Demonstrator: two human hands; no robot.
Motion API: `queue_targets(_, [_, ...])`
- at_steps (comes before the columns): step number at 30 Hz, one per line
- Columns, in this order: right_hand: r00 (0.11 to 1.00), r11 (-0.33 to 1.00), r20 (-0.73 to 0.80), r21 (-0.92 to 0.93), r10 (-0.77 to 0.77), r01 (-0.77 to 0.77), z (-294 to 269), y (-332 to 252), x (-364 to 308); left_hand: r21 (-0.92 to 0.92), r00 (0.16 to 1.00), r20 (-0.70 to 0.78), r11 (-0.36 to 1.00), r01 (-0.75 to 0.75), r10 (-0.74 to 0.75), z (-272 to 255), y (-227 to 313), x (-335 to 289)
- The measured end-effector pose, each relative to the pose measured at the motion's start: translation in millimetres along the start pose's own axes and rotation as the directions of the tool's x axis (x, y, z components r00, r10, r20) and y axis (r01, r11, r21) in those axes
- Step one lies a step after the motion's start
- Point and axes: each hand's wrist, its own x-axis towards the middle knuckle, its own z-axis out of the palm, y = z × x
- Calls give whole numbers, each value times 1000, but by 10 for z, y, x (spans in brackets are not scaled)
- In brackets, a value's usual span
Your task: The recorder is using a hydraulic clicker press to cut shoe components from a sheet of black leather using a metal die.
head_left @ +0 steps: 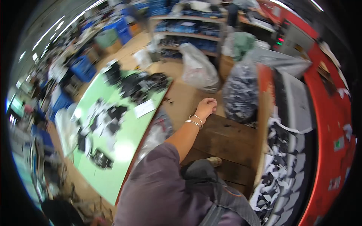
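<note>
Head view. Left hand (206, 107): held out forward over the brown boards (226, 141), bangles (195, 120) at the wrist. Fingers bent inward, loosely; no object shows in them, but the palm is hidden, so cannot tell whether something small is gripped. Arm seems carried free, perhaps for balance, since a shoe (214, 161) shows below. Right hand: out of view; its fingers cannot be judged.

Nearest thing is the bag (240, 90), standing on the floor beyond the hand and to its right, apparently untouched. Set upright near the red machine (324, 124), presumably so its load stays contained and within reach. On the green table (109, 177), left, dark pieces (137, 86) and mixed pieces (103, 120) lie in separate heaps, likely to keep kinds apart.

Bag, appearance: see-through film, bulging, packed with grey and whitish bits; grey sheeting (279, 58) lies near its top. Material of the bits: too blurred to tell.
</note>
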Motion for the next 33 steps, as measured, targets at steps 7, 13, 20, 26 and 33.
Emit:
queue_targets(7, [876, 801, 69, -443, 478, -402, -7, 1998, -2246, 280, 748, 656, 952, -120, -99, 2785, 113, 1253])
queue_targets(13, [598, 599, -86, -24, 797, -801, 103, 736, -2190, 505, 546, 766, 843, -185, -339, 4930, -391, 1591])
queue_targets(20, [487, 487, 8, 10, 873, -873, -33, 327, -2200, 581, 380, 810, 528, -620, -446, 6231, -1082, 1251])
queue_targets(26, [547, 544, 26, -162, 837, -823, -9, 321, -2168, 167, 157, 981, 81, -983, -115, 6284, -1250, 1786])
queue_targets(33, [422, 421, 44, -212, 906, -882, -153, 550, -2861, 126, 112, 978, 72, -989, -178, 6138, -1018, 1821])
